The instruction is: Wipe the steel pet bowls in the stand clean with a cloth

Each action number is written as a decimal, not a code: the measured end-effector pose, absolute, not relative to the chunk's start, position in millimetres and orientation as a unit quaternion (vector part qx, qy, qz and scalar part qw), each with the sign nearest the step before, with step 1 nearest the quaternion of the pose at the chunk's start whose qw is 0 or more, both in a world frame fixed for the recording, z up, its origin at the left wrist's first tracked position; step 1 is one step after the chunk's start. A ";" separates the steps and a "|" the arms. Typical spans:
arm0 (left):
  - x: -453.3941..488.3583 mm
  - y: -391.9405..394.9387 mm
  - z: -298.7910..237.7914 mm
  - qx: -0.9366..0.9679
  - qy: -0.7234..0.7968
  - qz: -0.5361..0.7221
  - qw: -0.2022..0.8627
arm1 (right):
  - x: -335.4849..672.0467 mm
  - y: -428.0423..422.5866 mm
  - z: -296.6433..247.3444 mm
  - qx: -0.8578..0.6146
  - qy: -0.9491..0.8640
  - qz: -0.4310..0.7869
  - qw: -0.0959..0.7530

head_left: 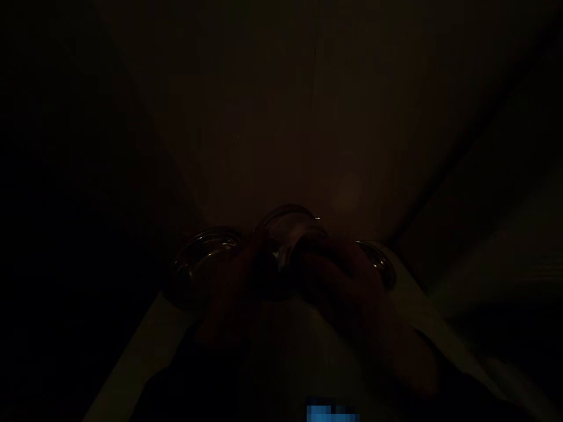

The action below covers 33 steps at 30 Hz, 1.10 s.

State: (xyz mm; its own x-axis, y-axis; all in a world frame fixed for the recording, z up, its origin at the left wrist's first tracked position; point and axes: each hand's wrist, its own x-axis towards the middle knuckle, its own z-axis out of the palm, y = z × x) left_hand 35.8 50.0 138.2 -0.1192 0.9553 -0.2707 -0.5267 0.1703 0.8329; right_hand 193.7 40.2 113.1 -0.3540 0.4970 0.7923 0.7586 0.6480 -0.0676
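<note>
The scene is very dark, so much detail is lost. A round, shiny metal bowl (288,215) stands in the middle, between my hands. My left hand (235,278) is at its left side, with the thumb near the rim and the fingers appearing closed round the edge. Reaching in from the right, my right hand (343,275) has its fingers curled at the front of the bowl, by a curved, shiny metal edge. What lies under those fingers is hidden. The bowl's contents cannot be made out.
Another shiny round metal vessel (193,258) sits to the left, partly behind my left hand. A further one (382,264) shows past my right hand. They stand on a pale surface (145,340) against a dark wall (272,117). A blurred blue patch (329,414) appears at the bottom.
</note>
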 end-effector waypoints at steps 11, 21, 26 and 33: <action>38.3 50.2 138.9 0.230 0.455 0.590 0.626 | 193.7 41.1 113.9 -0.371 -0.807 -0.164 0.429; 37.6 51.2 138.3 0.202 0.449 0.586 0.644 | 193.5 41.2 113.9 -0.364 -0.814 -0.178 0.416; 37.3 51.7 139.7 0.200 0.462 0.574 0.646 | 200.2 46.8 115.9 -0.435 -0.783 -0.182 0.405; 35.0 51.6 139.2 0.190 0.453 0.580 0.650 | 192.5 36.9 111.5 -0.340 -0.814 -0.193 0.429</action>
